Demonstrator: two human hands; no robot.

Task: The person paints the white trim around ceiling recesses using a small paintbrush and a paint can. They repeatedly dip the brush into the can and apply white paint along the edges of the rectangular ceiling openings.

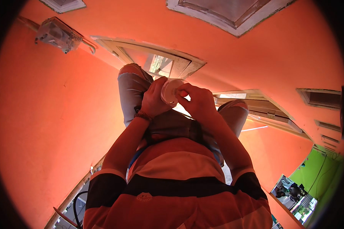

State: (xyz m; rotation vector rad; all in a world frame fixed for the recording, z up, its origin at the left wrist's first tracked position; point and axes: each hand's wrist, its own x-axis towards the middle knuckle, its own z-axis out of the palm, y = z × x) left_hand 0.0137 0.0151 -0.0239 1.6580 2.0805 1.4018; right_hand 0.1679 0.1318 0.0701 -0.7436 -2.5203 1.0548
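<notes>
Above my lap, my left hand (153, 98) is closed round the side of a round, pale, see-through thing (168, 92). Its kind is not clear; it has a circular rim and a light face. My right hand (198, 100) is at its right side, thumb and forefinger brought together against the rim. Whatever lies between those fingertips, if anything, is too small to make out. A bright red-orange spot shows at the fingertips. A beaded bracelet (143, 115) circles my left wrist.
My bent knees in grey trousers (132, 86) rise on both sides of my hands. Orange walls (57, 114) surround me, with a wooden-framed door or window (179, 65) ahead. An electrical box (59, 35) is mounted at the upper left. A green wall (317, 168) stands at the right.
</notes>
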